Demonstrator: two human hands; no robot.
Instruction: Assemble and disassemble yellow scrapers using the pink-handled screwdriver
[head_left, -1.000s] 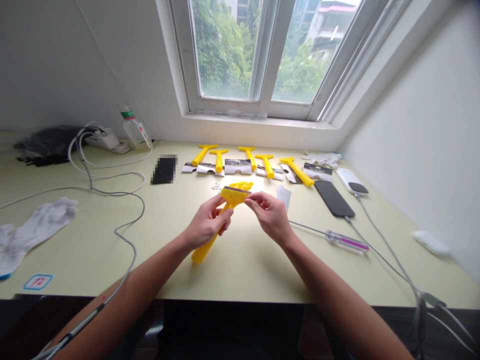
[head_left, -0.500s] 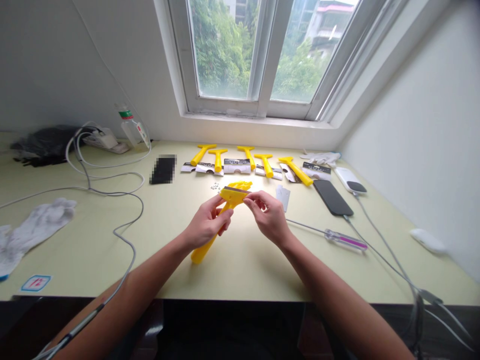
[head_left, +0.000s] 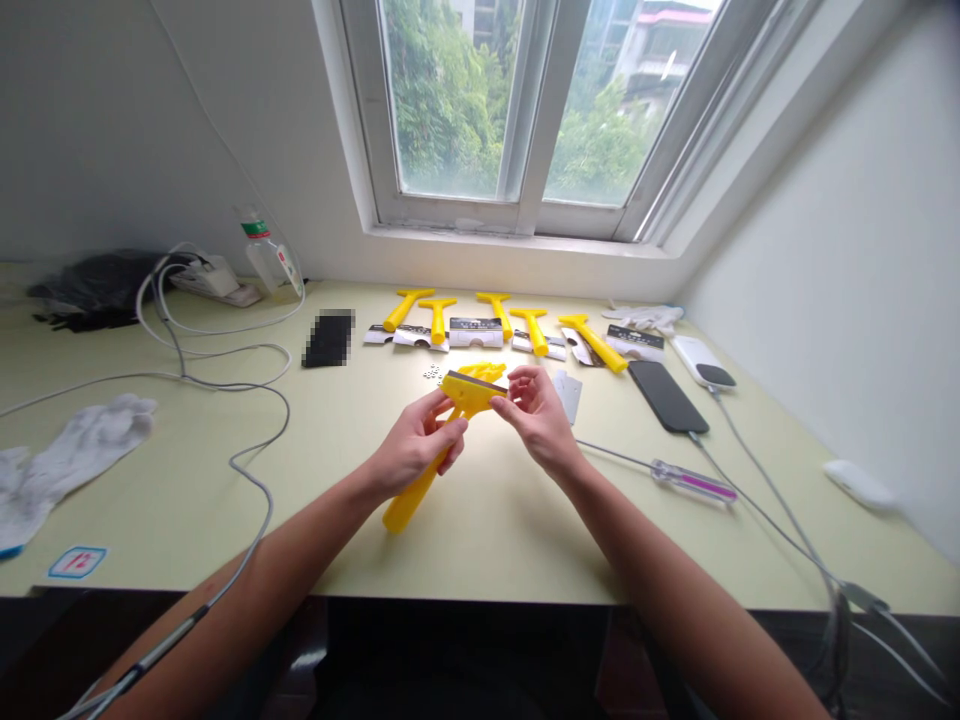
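A yellow scraper [head_left: 412, 497] with a T-shaped head and a dark blade strip along its top edge is held tilted above the table. My left hand [head_left: 424, 445] is closed round its neck, the handle pointing down toward the table's front edge. At the right end of the head is my right hand [head_left: 541, 415]; its thumb touches the corner, while the other fingers are raised and spread apart. Small yellow pieces [head_left: 491, 371] lie just behind the head, partly hidden by it. Beside them is a scatter of tiny metal parts [head_left: 433, 374], perhaps nuts or screws.
Several yellow scrapers [head_left: 438, 320] lie at the back among printed cards [head_left: 476, 331]. To the right are a screwdriver [head_left: 694, 481], a phone [head_left: 667, 396], a white device [head_left: 703, 361] and a pale card [head_left: 568, 396]. Cables [head_left: 255, 465] and white gloves [head_left: 90, 450] lie left.
My right hand's fingers have opened from a pinch at the head's right corner, lifting and spreading while the thumb stays there. My left hand keeps its hold.
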